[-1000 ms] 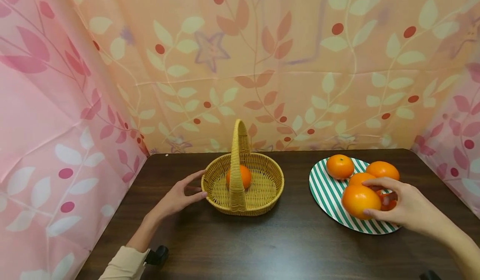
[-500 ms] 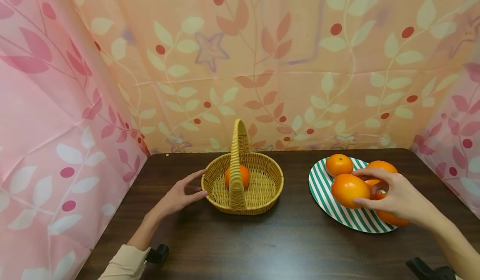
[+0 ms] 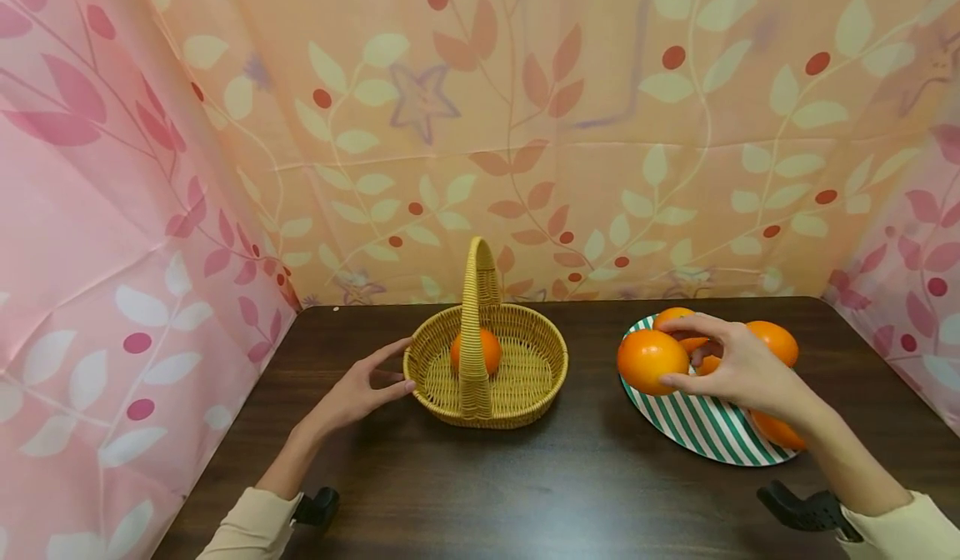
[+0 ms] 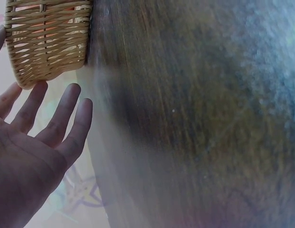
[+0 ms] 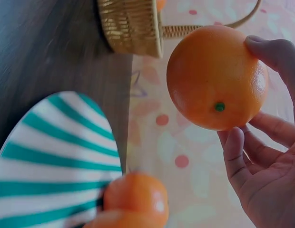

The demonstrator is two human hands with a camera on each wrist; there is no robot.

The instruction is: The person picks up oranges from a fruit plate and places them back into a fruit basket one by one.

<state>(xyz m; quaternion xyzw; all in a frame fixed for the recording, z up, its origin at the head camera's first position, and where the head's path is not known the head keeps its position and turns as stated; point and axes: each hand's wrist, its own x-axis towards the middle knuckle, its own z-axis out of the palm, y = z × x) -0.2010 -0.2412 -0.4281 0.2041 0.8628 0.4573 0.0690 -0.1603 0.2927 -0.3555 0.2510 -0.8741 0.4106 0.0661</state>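
Note:
My right hand (image 3: 738, 368) pinches a large orange (image 3: 651, 362) between thumb and fingers, raised over the left part of a green-and-white striped plate (image 3: 690, 427). In the right wrist view that orange (image 5: 214, 78) shows a green stem spot and hangs clear of the plate (image 5: 57, 147). My left hand (image 3: 360, 389) touches the left rim of a yellow wicker basket (image 3: 525, 410) with its fingertips and thumb. Inside the basket, partly behind its tall handle (image 3: 474, 335), lies one orange (image 3: 489, 352). The left wrist view shows the hand (image 4: 38, 137) with fingers extended against the basket wall (image 4: 50, 45).
Several more orange fruits stay on the plate, among them one at the back right (image 3: 776, 342) and one in front (image 3: 780, 431), partly hidden by my right hand. Dark wooden table (image 3: 525, 493) lies between plate and basket. A patterned curtain (image 3: 570, 168) hangs behind.
My right hand has lifted the large orange off the others and carried it left toward the plate's left edge. The left hand and the basket have stayed put.

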